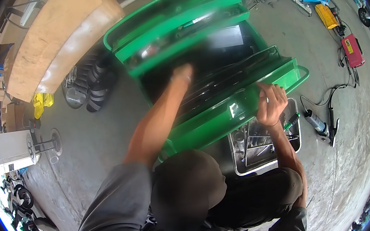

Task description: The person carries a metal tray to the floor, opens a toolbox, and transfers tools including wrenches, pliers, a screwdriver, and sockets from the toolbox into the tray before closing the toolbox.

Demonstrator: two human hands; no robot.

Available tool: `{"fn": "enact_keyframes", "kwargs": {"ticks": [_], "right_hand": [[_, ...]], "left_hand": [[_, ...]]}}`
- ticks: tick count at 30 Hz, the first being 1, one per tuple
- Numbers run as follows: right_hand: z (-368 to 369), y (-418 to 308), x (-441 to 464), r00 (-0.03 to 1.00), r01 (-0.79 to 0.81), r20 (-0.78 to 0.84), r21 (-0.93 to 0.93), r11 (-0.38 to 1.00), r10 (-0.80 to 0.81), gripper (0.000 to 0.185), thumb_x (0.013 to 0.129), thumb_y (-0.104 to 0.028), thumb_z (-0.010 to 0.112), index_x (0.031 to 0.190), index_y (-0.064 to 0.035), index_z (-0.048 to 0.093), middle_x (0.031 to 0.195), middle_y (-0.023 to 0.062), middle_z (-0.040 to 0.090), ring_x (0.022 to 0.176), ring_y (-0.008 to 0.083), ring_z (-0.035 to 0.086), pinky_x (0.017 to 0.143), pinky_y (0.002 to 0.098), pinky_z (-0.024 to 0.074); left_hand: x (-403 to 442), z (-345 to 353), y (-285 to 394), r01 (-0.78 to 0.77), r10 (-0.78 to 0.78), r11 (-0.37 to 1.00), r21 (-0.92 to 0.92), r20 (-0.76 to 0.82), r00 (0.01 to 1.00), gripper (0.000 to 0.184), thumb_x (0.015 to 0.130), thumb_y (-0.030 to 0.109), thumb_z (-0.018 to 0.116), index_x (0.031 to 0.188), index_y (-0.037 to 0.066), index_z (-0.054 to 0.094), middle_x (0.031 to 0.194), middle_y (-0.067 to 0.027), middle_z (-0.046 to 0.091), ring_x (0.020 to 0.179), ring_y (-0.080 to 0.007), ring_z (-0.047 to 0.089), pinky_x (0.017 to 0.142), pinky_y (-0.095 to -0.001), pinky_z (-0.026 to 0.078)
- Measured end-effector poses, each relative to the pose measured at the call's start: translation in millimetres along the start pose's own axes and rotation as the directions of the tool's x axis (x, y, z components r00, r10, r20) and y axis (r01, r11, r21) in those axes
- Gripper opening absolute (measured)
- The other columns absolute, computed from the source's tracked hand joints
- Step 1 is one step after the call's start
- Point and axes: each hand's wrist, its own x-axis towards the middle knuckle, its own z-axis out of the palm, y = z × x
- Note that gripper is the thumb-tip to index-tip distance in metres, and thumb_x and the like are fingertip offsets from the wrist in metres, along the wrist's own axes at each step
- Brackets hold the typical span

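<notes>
A large green metal toolbox [143, 59] stands opened out, its cantilever trays spread to both sides. My left hand [182, 73] reaches down into its dark middle compartment; the fingers are blurred and mostly hidden, so what they hold, if anything, does not show. Over the rim of the near green tray [208, 124], my right hand [272, 102] has its fingers curled. Below that wrist, a metal tray [299, 136] on the floor holds several tools, among them a green-handled tool [291, 121]. A pale rectangular label or sheet [226, 37] shows inside the toolbox.
A long wooden piece [58, 43] lies at upper left, beside dark ridged objects [96, 86] and yellow cloth [42, 104]. To the right are a grey-and-black power tool [316, 123] with its cord, a red box [352, 51] and a yellow case [326, 16] on the concrete floor.
</notes>
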Motion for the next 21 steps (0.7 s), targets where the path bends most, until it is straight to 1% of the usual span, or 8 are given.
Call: {"fn": "enact_keyframes", "kwargs": {"ticks": [9, 11, 13, 15, 16, 17, 18, 21], "right_hand": [[-1.9, 5.0, -1.3, 1.000, 0.021, 0.002, 0.016, 1.000, -0.021, 0.027, 0.076, -0.008, 0.055, 0.100, -0.0027, 0.067, 0.080, 0.0117, 0.063, 0.064, 0.0288, 0.054, 0.062, 0.0382, 0.0394], [-4.6, 5.1, -0.9, 1.000, 0.024, 0.016, 0.025, 0.999, -0.025, 0.026, 0.078, -0.008, 0.055, 0.101, -0.0023, 0.068, 0.080, 0.0133, 0.063, 0.065, 0.0309, 0.054, 0.062, 0.0396, 0.0403], [-4.7, 4.5, -4.2, 0.999, 0.020, 0.037, 0.023, 1.000, -0.021, 0.029, 0.081, -0.010, 0.053, 0.105, -0.0011, 0.068, 0.084, 0.0160, 0.064, 0.071, 0.0345, 0.058, 0.068, 0.0423, 0.0439], [-1.1, 14.7, -16.8, 0.996, 0.024, 0.081, 0.019, 1.000, -0.026, 0.034, 0.089, -0.016, 0.048, 0.110, 0.0003, 0.068, 0.097, 0.0179, 0.068, 0.085, 0.0367, 0.062, 0.079, 0.0456, 0.0471], [-0.4, 18.2, -19.2, 0.994, 0.030, 0.105, -0.003, 1.000, -0.030, 0.036, 0.093, -0.019, 0.044, 0.112, 0.0021, 0.067, 0.103, 0.0181, 0.069, 0.089, 0.0373, 0.063, 0.082, 0.0460, 0.0471], [2.0, 24.1, -22.0, 0.993, 0.045, 0.108, 0.003, 0.999, -0.045, 0.039, 0.097, -0.020, 0.040, 0.112, 0.0036, 0.066, 0.107, 0.0178, 0.069, 0.089, 0.0371, 0.063, 0.082, 0.0455, 0.0469], [5.1, 30.5, -24.6, 0.993, 0.054, 0.106, -0.062, 0.997, -0.047, 0.040, 0.098, -0.021, 0.038, 0.113, 0.0038, 0.066, 0.105, 0.0171, 0.069, 0.089, 0.0368, 0.063, 0.081, 0.0447, 0.0468], [6.5, 39.0, -27.7, 0.992, 0.114, 0.072, -0.104, 0.988, -0.107, 0.040, 0.101, -0.019, 0.037, 0.116, 0.0038, 0.065, 0.110, 0.0194, 0.068, 0.091, 0.0378, 0.061, 0.082, 0.0441, 0.0458]], "left_hand": [[3.5, 3.4, -1.4, 0.005, -0.003, 0.994, 0.108, -0.020, 1.000, 0.036, 0.101, 0.027, 0.050, 0.070, 0.010, 0.058, 0.067, -0.0186, 0.054, 0.056, -0.0205, 0.048, 0.055, -0.0451, 0.038], [12.6, 9.5, -12.2, -0.070, 0.072, 0.950, 0.305, 0.006, 0.997, 0.037, 0.102, 0.026, 0.049, 0.069, 0.011, 0.057, 0.064, -0.0183, 0.053, 0.053, -0.0196, 0.046, 0.054, -0.0453, 0.036], [40.5, 32.6, -29.7, -0.264, 0.194, 0.638, 0.723, 0.181, 0.964, 0.040, 0.103, 0.026, 0.048, 0.067, 0.012, 0.056, 0.061, -0.0179, 0.051, 0.050, -0.0188, 0.044, 0.052, -0.0455, 0.035], [58.0, 58.0, -42.8, -0.197, 0.097, 0.624, 0.756, 0.176, 0.980, 0.042, 0.104, 0.026, 0.047, 0.065, 0.013, 0.054, 0.059, -0.0176, 0.050, 0.047, -0.0180, 0.042, 0.050, -0.0458, 0.033], [53.4, 52.4, -56.9, -0.243, 0.168, 0.802, 0.546, 0.184, 0.969, 0.028, 0.085, 0.017, 0.059, 0.103, 0.001, 0.073, 0.102, -0.0181, 0.073, 0.096, -0.0328, 0.072, 0.083, -0.0414, 0.056], [45.4, 53.4, -46.2, 0.276, -0.285, 0.957, -0.091, -0.101, 0.953, 0.029, 0.085, 0.016, 0.062, 0.109, 0.003, 0.072, 0.109, -0.0179, 0.072, 0.106, -0.0343, 0.069, 0.087, -0.0412, 0.056], [3.6, 26.6, -29.4, 0.246, -0.281, 0.940, -0.238, -0.126, 0.951, 0.026, 0.087, 0.015, 0.062, 0.106, 0.000, 0.073, 0.114, -0.0200, 0.070, 0.111, -0.0339, 0.066, 0.088, -0.0432, 0.057], [-11.9, 19.6, -19.9, 0.249, -0.293, 0.916, -0.315, -0.100, 0.951, 0.023, 0.090, 0.011, 0.058, 0.104, -0.001, 0.071, 0.115, -0.0218, 0.069, 0.111, -0.0339, 0.066, 0.088, -0.0440, 0.058]]}}
